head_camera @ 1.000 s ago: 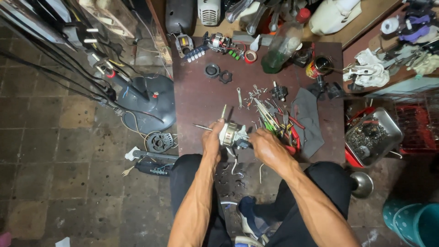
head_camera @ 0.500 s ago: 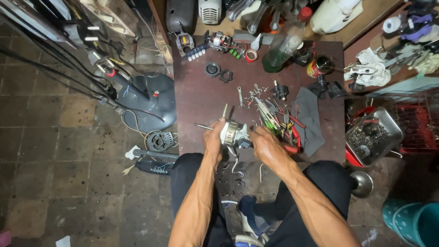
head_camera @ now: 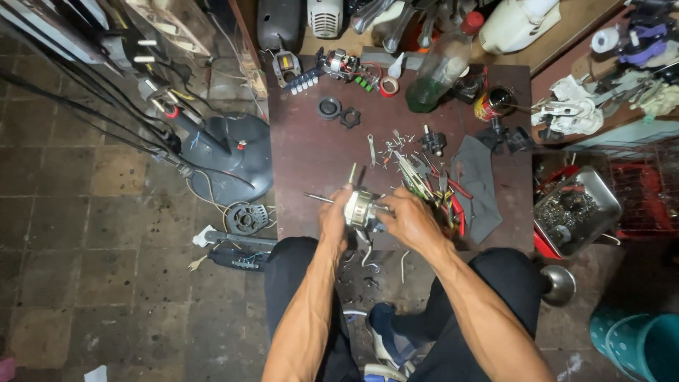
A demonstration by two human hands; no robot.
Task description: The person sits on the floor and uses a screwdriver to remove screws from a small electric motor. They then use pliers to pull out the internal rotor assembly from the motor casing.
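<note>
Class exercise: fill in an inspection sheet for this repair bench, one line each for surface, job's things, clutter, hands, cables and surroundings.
Surface: dark reddish-brown low table, worn, crowded at the back and right.
Job's things: small metal motor with a shaft sticking out left, held over the near edge.
Clutter: green-tinted plastic bottle, round tin, grey cloth, loose screws, pile of hand tools, two black rings.
Hands: left hand and right hand both grip the motor.
Cables: black cables run across the floor at left.
Surroundings: tiled floor, fan base, metal tray of parts, teal bucket.
</note>
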